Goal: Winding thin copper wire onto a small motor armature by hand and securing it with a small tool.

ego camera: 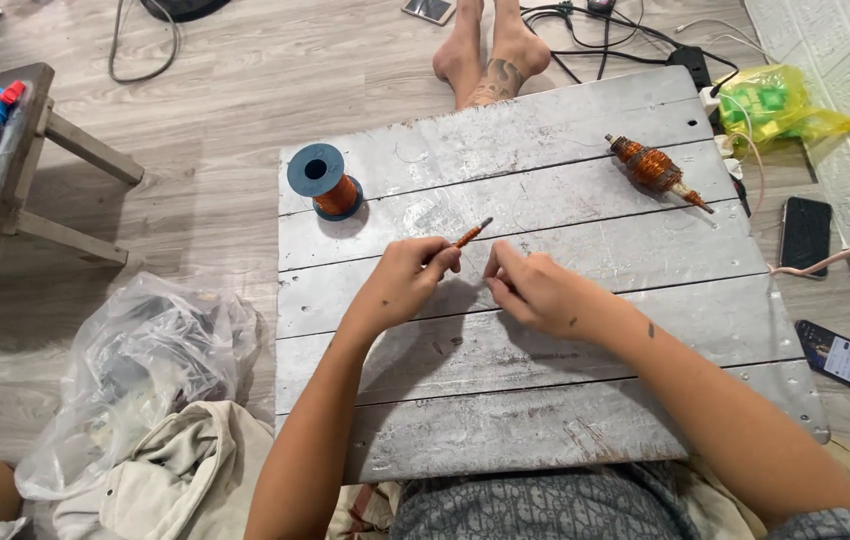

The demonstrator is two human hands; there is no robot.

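Over the grey board (545, 400), the left hand (407, 282) pinches a small copper-wound rod (472, 235); the right hand (535, 290), fingers curled, faces it, its grasp unclear.

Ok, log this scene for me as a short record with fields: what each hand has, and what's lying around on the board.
Surface: grey plank board on a wood floor
Left hand: fingers pinch a small copper-wound rod
Right hand: fingers pinched together beside the rod; whether they hold a wire cannot be told
Far left of board: spool of copper wire with a blue flange, upright
Far right of board: wound motor armature, lying flat
Floor, right: two phones
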